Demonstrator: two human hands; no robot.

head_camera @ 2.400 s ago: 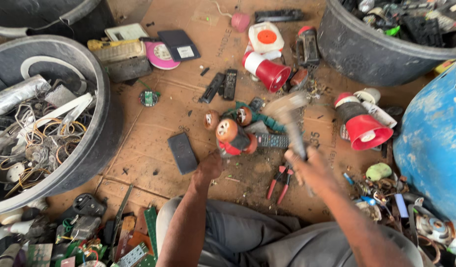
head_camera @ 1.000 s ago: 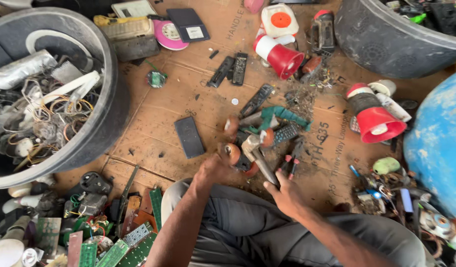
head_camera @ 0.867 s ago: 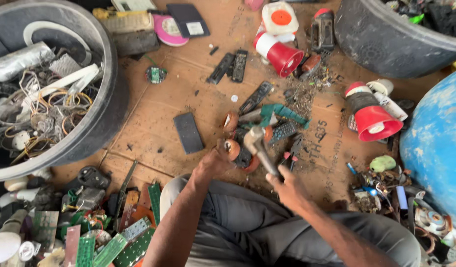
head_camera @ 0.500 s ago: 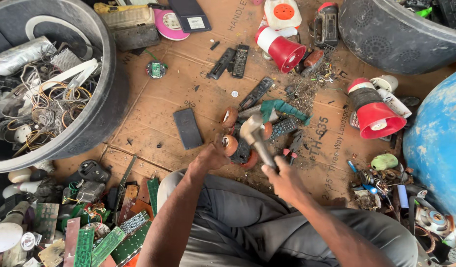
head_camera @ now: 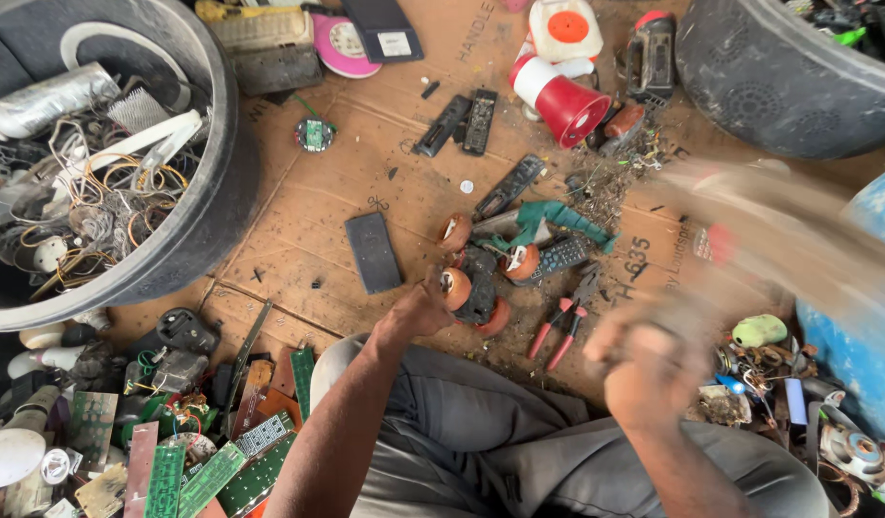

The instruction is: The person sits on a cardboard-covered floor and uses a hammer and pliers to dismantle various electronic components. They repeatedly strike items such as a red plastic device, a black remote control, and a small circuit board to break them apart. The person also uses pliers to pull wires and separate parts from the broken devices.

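Observation:
A broken toy car [head_camera: 478, 288] with orange wheels and a black body lies on the cardboard in front of my knees. My left hand [head_camera: 416, 314] grips its near left end, by one wheel. My right hand [head_camera: 644, 369] is a blur, raised to the right of the toy and closed on the handle of a hammer [head_camera: 778, 230]. The hammer shows only as a pale streak running up and to the right. Red-handled pliers [head_camera: 558, 331] lie between the toy and my right hand.
A black tub [head_camera: 212, 216] of wires and scrap stands at the left, another black tub [head_camera: 778, 96] at the top right, and a blue drum [head_camera: 869, 331] at the right. Remote controls [head_camera: 481, 120], a red megaphone [head_camera: 562, 101], a flat black panel [head_camera: 372, 251] and circuit boards [head_camera: 203, 470] litter the cardboard.
My right hand has swung the hammer up and to the right, away from the toy car it hung over before. My left hand stays on the toy.

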